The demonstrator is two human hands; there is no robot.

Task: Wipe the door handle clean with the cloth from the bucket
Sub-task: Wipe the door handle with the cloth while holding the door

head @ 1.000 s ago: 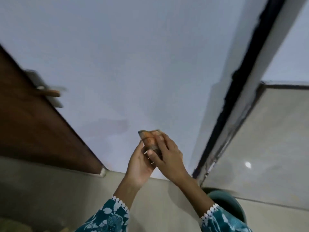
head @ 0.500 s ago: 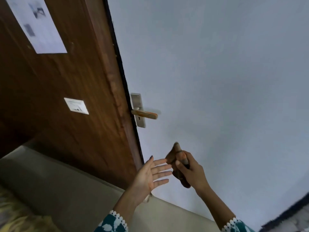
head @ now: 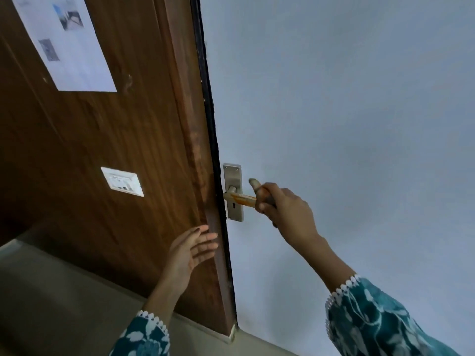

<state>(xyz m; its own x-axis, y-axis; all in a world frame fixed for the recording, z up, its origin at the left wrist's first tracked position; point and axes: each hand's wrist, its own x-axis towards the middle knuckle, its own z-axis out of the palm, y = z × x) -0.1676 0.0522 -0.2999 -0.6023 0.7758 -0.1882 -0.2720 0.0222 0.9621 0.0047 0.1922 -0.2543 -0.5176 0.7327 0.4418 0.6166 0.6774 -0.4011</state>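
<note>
The door handle (head: 240,199) is a brownish lever on a grey metal plate (head: 233,176), fixed to a pale grey door. My right hand (head: 285,209) is closed around a brown cloth (head: 255,185) and presses it against the lever's outer end; most of the cloth is hidden in my fist. My left hand (head: 191,253) is open, fingers spread, hovering in front of the brown wooden door frame (head: 195,150) just below and left of the handle, holding nothing. The bucket is out of view.
A white switch plate (head: 122,181) sits on the wooden panel to the left. A printed paper sheet (head: 64,42) is stuck higher up on the panel. A beige tiled floor (head: 51,304) runs along the bottom left.
My right hand rose with the cloth from below the handle and now grips the lever's end. My left hand moved up toward the door frame. The view has come closer to the door.
</note>
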